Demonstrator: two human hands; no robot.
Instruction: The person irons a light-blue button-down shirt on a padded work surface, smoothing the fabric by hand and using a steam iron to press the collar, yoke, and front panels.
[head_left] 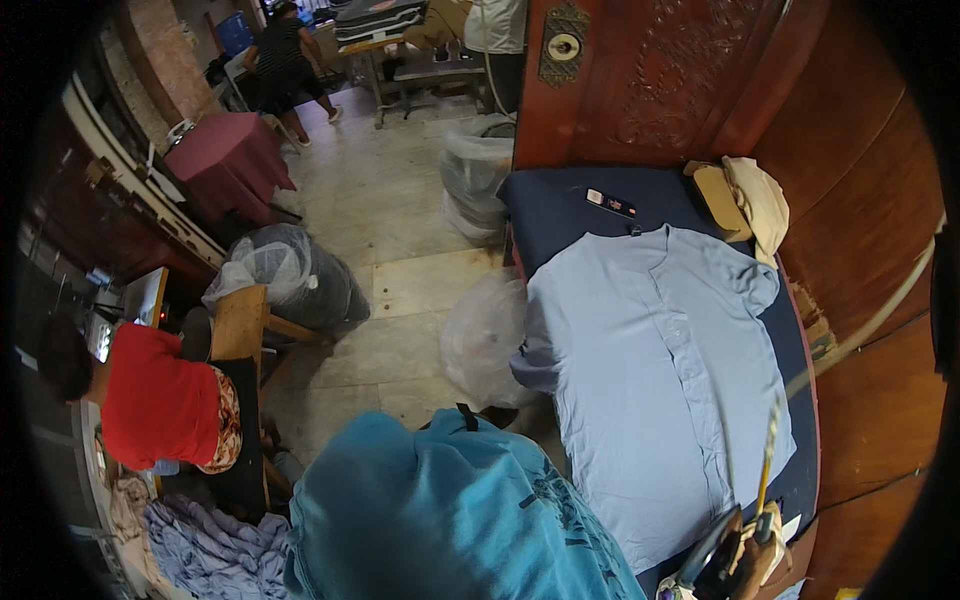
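Note:
A light blue short-sleeved shirt [640, 370] lies spread, button front up, on a table with a navy cover [560, 190]. At the lower right, beside the shirt's hem, stands a dark clothes iron [712, 555], tilted up. My right hand [755, 572], partly cut off by the lower edge, is closed around its handle, with pale cloth bunched beside it. A cord with a yellow stretch [768, 455] rises from the iron toward a pale hose [880, 315]. My left hand is out of view. Teal cloth [420, 510] with dark print fills the lower middle.
A phone [610, 203], a cardboard box [718, 203] and cream cloth [757, 205] lie at the table's far end, below a carved wooden door [660, 80]. Plastic-wrapped bundles [290, 270] stand on the floor. A person in red [160, 395] sits at left; others are farther back.

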